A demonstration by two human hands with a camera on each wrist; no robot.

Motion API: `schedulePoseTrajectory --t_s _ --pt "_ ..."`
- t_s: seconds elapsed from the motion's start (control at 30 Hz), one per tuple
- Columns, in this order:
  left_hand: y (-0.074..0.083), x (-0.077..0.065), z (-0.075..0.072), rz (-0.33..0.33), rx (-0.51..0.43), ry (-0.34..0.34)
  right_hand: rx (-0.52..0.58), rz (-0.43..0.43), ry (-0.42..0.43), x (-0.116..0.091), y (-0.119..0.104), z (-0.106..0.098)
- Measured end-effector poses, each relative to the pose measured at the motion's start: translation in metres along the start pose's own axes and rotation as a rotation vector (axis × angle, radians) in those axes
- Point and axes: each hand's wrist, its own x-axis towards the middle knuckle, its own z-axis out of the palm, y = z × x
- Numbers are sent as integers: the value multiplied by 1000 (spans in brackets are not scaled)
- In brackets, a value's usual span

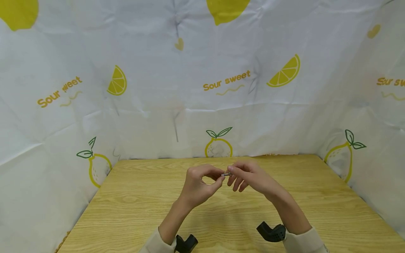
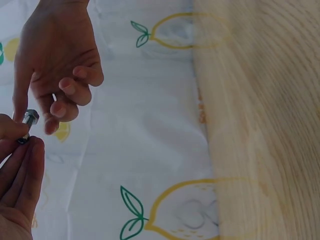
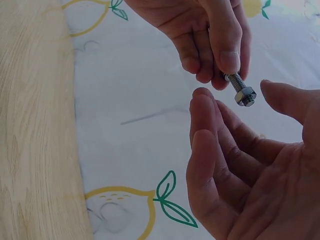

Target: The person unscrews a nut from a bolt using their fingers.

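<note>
Above the worktop (image 1: 139,211), a bolt (image 3: 237,82) is pinched at one end by the left hand (image 1: 195,190), its long axis aimed across at the right hand (image 1: 255,178), whose parted thumb and fingers are set around the nut (image 3: 245,94), apparently without contact.
</note>
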Motion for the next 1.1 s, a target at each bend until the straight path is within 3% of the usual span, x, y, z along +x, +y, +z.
schedulePoseTrajectory --t_s 0.17,1.1 --pt "1 1 -1 17 16 6 12 16 -30 1 0 2" --pt "1 1 -1 45 0 1 2 -71 30 -2 0 0"
